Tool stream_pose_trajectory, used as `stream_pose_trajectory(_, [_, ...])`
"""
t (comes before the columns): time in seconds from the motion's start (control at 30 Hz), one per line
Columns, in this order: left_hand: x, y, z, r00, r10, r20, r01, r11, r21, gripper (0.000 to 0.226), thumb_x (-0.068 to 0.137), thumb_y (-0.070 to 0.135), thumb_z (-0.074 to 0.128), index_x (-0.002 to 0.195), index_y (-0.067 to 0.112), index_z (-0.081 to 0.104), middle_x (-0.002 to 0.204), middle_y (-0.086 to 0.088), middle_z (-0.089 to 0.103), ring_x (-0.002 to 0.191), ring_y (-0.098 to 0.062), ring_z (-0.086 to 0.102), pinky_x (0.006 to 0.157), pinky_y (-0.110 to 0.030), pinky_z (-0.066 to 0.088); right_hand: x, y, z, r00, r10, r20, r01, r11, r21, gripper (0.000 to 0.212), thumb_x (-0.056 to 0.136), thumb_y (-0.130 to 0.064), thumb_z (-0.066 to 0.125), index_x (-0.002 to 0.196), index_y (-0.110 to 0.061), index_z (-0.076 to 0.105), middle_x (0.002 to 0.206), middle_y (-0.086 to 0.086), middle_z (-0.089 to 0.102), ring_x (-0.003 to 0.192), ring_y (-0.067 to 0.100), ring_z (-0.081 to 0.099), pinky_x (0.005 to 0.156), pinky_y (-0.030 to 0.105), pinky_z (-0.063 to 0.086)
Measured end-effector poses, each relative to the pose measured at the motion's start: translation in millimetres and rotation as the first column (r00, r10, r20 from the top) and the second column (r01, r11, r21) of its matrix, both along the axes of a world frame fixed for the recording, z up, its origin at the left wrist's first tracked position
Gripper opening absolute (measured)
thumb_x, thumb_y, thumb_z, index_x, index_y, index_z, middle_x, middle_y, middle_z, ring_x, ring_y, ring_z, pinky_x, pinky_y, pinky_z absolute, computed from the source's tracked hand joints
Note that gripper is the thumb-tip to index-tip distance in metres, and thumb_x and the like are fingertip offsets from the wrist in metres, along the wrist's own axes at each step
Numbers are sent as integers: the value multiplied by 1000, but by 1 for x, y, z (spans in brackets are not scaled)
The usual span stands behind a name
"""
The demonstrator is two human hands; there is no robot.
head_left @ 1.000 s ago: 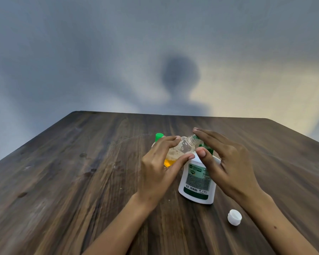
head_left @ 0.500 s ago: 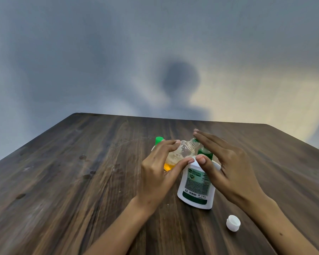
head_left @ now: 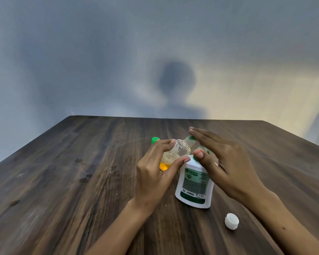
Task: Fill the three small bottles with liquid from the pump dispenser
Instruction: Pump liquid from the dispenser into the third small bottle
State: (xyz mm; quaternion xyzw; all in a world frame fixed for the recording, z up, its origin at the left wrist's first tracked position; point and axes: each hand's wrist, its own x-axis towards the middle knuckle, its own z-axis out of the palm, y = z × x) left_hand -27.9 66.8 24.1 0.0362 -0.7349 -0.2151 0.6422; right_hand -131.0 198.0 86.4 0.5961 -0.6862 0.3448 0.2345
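Left hand [head_left: 155, 173] grips the small clear bottle [head_left: 175, 153], tilted with its open neck toward 1 o'clock beneath the green spout. Right hand [head_left: 226, 162], fingers straight, presses the pump dispenser [head_left: 193, 186] standing mid-worktop [head_left: 63, 181]. A white cap [head_left: 231, 221] lies at 5 o'clock.

The white pump dispenser [head_left: 193, 186] with a green label stands upright on the wooden table. Just to its left a small clear bottle [head_left: 175, 153] is tilted, its open threaded neck toward the dispenser's top, with some yellow liquid and foam at its bottom. A green cap [head_left: 155, 139] of another bottle shows behind it, further left of the dispenser
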Motion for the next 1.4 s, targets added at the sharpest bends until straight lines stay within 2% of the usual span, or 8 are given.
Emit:
stream_pose_trajectory(0.17, [0, 0, -1, 1000, 6, 18, -5, 1000, -16, 40, 85, 36, 66, 101, -1, 69, 106, 1, 66, 107, 1, 56, 94, -12, 45, 2, -2, -7, 1000, -6, 23, 6, 1000, -12, 79, 89, -74, 21, 124, -18, 64, 129, -5, 61, 118, 10, 56, 90, 25, 46])
stream_pose_trajectory(0.37, [0, 0, -2, 1000, 5, -1, -5, 1000, -9, 39, 83, 34, 69, 101, -1, 69, 107, 4, 63, 107, 1, 57, 94, -10, 44, 0, 3, 1, 1000, 6, -20, -6, 1000, 21, 82, 90, -73, 17, 131, -16, 58, 133, -1, 57, 121, 15, 54, 94, 31, 45])
stream_pose_trajectory(0.57, [1, 1, 0, 1000, 11, 16, -10, 999, -42, 47, 91, 43, 59, 102, -2, 68, 108, 2, 64, 108, -5, 58, 96, -12, 44, 2, 1, -3, 1000, -3, -6, 4, 1000, 20, 78, 89, -75, 23, 125, -18, 63, 128, -5, 61, 118, 10, 56, 90, 27, 47])
stream_pose_trajectory(0.7, [0, 0, -1, 1000, 25, -2, -25, 999, -26, 43, 87, 39, 65, 101, -2, 69, 109, 6, 60, 108, -1, 56, 96, -12, 43, -2, 4, 5, 1000, 8, -11, -8, 998, 62, 79, 88, -75, 22, 130, -19, 59, 134, -6, 57, 121, 9, 53, 93, 29, 47])
stream_pose_trajectory(0.97, [-1, 0, -2, 999, 33, 11, -32, 999, -43, 40, 86, 34, 65, 101, -3, 68, 109, 5, 61, 111, 4, 53, 98, -13, 42, 3, 2, -1, 999, -25, -21, 26, 998, 54, 79, 88, -75, 22, 127, -19, 62, 132, -6, 58, 120, 7, 54, 91, 21, 42])
stream_pose_trajectory(1.13, [1, 0, 0, 1000, 21, 4, -21, 999, -25, 45, 88, 41, 62, 101, -2, 69, 109, 4, 61, 109, 3, 53, 96, -9, 40, 2, 5, 5, 999, -27, -45, 30, 997, 64, 77, 90, -72, 21, 131, -19, 58, 136, -6, 55, 122, 8, 52, 94, 22, 41])
stream_pose_trajectory(1.4, [0, 1, -1, 999, 33, 8, -33, 998, -54, 45, 88, 40, 62, 101, -2, 68, 109, 5, 60, 110, 5, 51, 98, -12, 42, 3, 4, 4, 999, -33, -36, 35, 998, 57, 77, 90, -72, 22, 127, -19, 62, 131, -5, 59, 120, 8, 54, 91, 22, 44])
